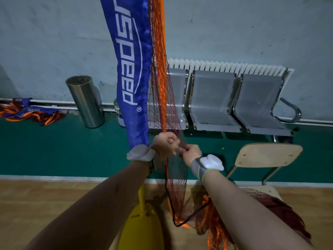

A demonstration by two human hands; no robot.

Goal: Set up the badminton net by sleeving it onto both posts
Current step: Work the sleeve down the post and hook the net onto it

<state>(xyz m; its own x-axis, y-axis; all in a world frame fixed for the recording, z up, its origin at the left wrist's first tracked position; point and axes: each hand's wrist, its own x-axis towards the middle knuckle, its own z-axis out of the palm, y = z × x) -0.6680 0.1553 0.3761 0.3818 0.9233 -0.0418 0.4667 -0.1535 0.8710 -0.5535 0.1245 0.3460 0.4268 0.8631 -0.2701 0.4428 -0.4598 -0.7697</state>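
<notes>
My left hand (164, 144) is curled round the orange edge of the net (175, 186), just below the end of the blue sleeve (133, 73). My right hand (190, 153) pinches a few strands of mesh right beside it, so the two hands nearly touch. The sleeve hangs over the yellow post (142, 193) with its lower end at my left wrist, and bare post shows below it down to the base (142, 228). The rest of the net lies heaped on the floor to my right, by the chair (268, 156). I judge the job here is freeing bunched mesh so the sleeve can sit lower. I should tease the strands apart with small pulls, hold the edge taut with my left hand, and not yank, since mesh like this likely snags and tears. The steel bin (84, 101) by the wall has a perforated top, and I cannot see inside it. A white tub (120, 116) behind the sleeve is mostly hidden, so I cannot tell its contents.
</notes>
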